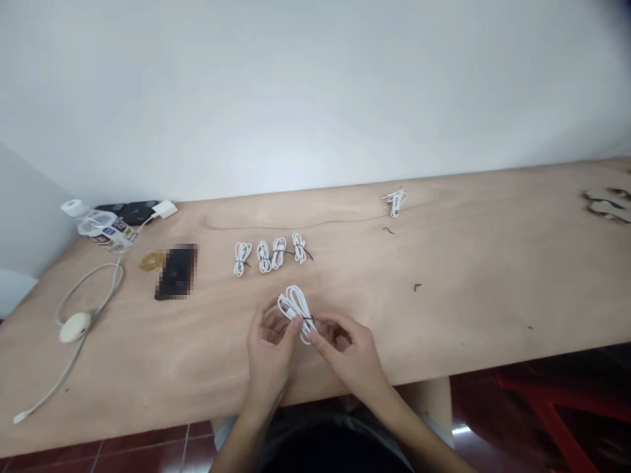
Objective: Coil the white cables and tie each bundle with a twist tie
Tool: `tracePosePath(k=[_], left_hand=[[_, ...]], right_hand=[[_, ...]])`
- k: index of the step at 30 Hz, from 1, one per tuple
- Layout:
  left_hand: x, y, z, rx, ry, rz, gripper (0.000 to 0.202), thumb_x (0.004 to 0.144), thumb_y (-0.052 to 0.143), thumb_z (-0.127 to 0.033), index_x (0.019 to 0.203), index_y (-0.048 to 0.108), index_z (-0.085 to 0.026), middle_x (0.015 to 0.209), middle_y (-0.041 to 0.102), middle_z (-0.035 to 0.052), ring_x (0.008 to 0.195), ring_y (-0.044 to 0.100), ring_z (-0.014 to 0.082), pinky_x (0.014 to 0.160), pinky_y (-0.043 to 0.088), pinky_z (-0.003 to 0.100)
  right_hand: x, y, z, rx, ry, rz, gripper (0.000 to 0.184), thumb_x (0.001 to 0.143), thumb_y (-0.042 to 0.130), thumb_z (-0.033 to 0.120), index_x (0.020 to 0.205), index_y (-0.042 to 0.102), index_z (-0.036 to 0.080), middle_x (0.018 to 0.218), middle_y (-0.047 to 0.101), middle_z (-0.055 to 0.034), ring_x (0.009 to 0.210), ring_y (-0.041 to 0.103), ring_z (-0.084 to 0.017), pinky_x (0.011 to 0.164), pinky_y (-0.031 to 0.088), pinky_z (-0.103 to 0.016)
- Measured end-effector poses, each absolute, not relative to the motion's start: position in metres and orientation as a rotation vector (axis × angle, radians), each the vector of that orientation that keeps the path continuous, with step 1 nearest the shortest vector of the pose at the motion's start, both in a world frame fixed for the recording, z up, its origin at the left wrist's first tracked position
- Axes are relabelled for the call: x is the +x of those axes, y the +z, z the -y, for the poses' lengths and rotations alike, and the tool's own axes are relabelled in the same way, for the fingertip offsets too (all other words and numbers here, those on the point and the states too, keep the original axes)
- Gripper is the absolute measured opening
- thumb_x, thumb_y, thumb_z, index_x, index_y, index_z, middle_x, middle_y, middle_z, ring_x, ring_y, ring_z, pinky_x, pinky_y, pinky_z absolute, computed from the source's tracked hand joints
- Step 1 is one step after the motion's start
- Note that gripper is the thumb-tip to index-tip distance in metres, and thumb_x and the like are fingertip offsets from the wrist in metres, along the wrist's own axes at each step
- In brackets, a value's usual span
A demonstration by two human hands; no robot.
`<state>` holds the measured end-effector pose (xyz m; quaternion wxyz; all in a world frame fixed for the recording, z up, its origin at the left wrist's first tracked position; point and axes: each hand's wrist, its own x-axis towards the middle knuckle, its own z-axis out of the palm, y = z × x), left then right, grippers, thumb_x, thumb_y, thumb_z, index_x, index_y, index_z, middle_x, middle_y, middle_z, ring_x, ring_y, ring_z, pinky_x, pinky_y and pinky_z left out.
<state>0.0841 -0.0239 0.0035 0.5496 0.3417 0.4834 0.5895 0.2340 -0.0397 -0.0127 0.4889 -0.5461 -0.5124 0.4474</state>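
Note:
Both my hands meet over the near edge of the wooden table [444, 263]. My left hand [270, 348] and my right hand [348, 351] pinch a coiled white cable bundle [294, 307] with a thin black tie round its middle. Just beyond them lies a row of several tied white cable bundles [270, 253]. One more white cable bundle [396, 200] lies alone farther back to the right. Two short black ties [389, 230] [417, 286] lie loose on the wood.
At the left lie a plastic water bottle [101, 228], a black power strip with a white plug [134, 210], a dark phone [176, 271] and a long white cord with a round puck [75, 326]. Dark objects [607, 202] sit at the far right. A white wall stands behind.

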Motion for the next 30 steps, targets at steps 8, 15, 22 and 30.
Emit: tracePosePath(k=[8,15,22,30], left_hand=[[0.08,-0.001,0.025,1.079,1.394,-1.333,0.02,0.08,0.089,-0.028,0.084,0.072,-0.019,0.084,0.077,0.0045,0.083,0.076,0.0218,0.078,0.06,0.031],[0.057,-0.009,0.025,1.6,1.311,-1.291,0.01,0.089,0.079,-0.022,0.095,0.084,-0.028,0.096,0.081,0.0058,0.094,0.076,0.0261,0.094,0.057,0.038],[0.052,-0.019,0.03,1.743,1.417,-1.267,0.027,0.092,0.076,-0.018,0.114,0.083,-0.031,0.11,0.079,0.0091,0.106,0.074,0.0285,0.101,0.056,0.041],[0.036,-0.016,0.02,2.012,1.345,-1.557,0.026,0.1,0.059,-0.012,0.117,0.075,-0.024,0.112,0.074,0.0084,0.107,0.069,0.0253,0.098,0.056,0.042]], right_hand=[[0.225,-0.012,0.039,-1.356,1.208,1.231,0.037,0.096,0.069,0.051,0.093,0.084,0.017,0.072,0.068,-0.0034,0.066,0.058,-0.019,0.061,0.044,-0.03],[0.224,-0.011,0.037,-1.388,1.127,1.216,0.04,0.098,0.067,0.053,0.095,0.085,0.018,0.068,0.064,-0.0025,0.063,0.053,-0.018,0.059,0.041,-0.029],[0.227,-0.011,0.035,-1.426,1.076,1.192,0.043,0.097,0.067,0.055,0.097,0.085,0.016,0.07,0.067,-0.0042,0.066,0.057,-0.02,0.061,0.044,-0.03],[0.239,-0.02,0.03,-1.39,1.118,1.085,0.044,0.095,0.069,0.055,0.082,0.079,0.015,0.064,0.055,-0.0008,0.062,0.049,-0.016,0.057,0.037,-0.027]])
